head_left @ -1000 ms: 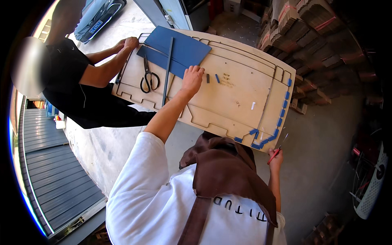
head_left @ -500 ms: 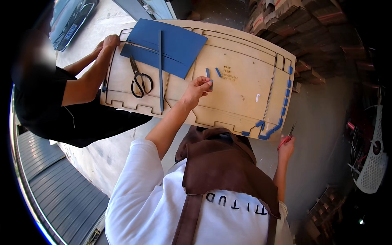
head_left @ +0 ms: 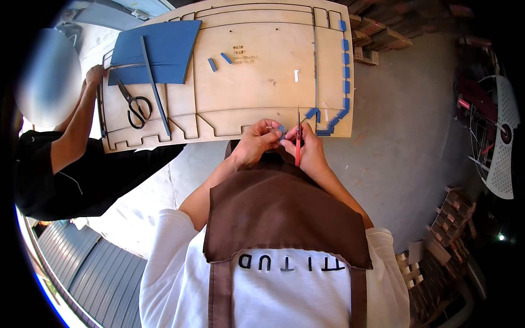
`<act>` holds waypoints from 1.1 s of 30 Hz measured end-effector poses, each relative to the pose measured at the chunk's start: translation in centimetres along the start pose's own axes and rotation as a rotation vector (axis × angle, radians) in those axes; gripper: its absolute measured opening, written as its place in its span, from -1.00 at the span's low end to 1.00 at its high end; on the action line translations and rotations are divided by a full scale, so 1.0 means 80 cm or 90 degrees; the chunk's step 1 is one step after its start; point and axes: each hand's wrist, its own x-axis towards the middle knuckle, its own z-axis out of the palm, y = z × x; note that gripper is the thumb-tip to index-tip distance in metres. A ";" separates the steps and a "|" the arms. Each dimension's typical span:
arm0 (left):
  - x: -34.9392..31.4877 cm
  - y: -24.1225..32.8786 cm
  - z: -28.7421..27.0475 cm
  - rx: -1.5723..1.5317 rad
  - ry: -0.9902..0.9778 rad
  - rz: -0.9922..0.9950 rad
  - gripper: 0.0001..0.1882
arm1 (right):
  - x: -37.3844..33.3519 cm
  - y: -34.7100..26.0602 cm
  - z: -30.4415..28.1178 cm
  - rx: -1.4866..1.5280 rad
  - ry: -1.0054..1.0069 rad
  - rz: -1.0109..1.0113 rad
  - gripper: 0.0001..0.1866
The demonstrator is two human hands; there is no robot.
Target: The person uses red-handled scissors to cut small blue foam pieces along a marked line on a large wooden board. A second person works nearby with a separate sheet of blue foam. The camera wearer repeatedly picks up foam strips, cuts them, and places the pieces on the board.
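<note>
Close to the near edge of a wooden die board (head_left: 257, 98), my left hand (head_left: 256, 143) pinches a small blue foam-like piece (head_left: 281, 132) between thumb and fingers. Right beside it, my right hand (head_left: 309, 147) is closed around red-handled scissors (head_left: 298, 146), their blades pointing up and away. Its thumb and fingertips come up to the blue piece; whether they grip it too I cannot tell. Two loose blue pieces, one of them a short strip (head_left: 212, 64), lie mid-board. More blue blocks (head_left: 346, 87) line the dark blade line at the right end and near right corner.
At the board's left lie a cut blue sheet (head_left: 164, 46), a long narrow blue strip (head_left: 155, 90) and black-handled scissors (head_left: 136, 106). A co-worker's hand (head_left: 95, 74) rests on the left edge. Stacked cardboard (head_left: 383, 35) stands at far right, a parked cycle (head_left: 495, 131) at right.
My right hand has brought the red scissors in from beyond the board's right side. My left hand has drawn the blue piece back toward me, and both hands now meet at the near edge.
</note>
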 end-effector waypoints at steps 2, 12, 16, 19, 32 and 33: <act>-0.005 -0.019 0.009 -0.014 0.030 -0.006 -0.83 | -0.015 0.014 -0.007 0.012 -0.022 0.005 -0.68; -0.017 -0.093 0.043 0.000 0.099 -0.071 -0.80 | -0.069 0.070 -0.034 0.051 -0.073 0.041 -0.69; -0.004 -0.086 0.047 0.184 0.138 0.058 -0.79 | -0.082 0.085 -0.036 0.045 0.014 -0.001 -0.72; 0.013 -0.018 0.028 0.591 0.325 0.330 -0.76 | -0.079 0.073 -0.044 0.040 0.016 0.041 -0.78; -0.005 0.200 -0.240 0.841 0.909 0.578 -0.64 | -0.055 0.053 -0.022 0.023 0.063 0.013 -0.80; -0.005 0.218 -0.259 0.838 0.920 0.558 -0.61 | -0.051 0.051 -0.018 0.022 0.058 0.003 -0.80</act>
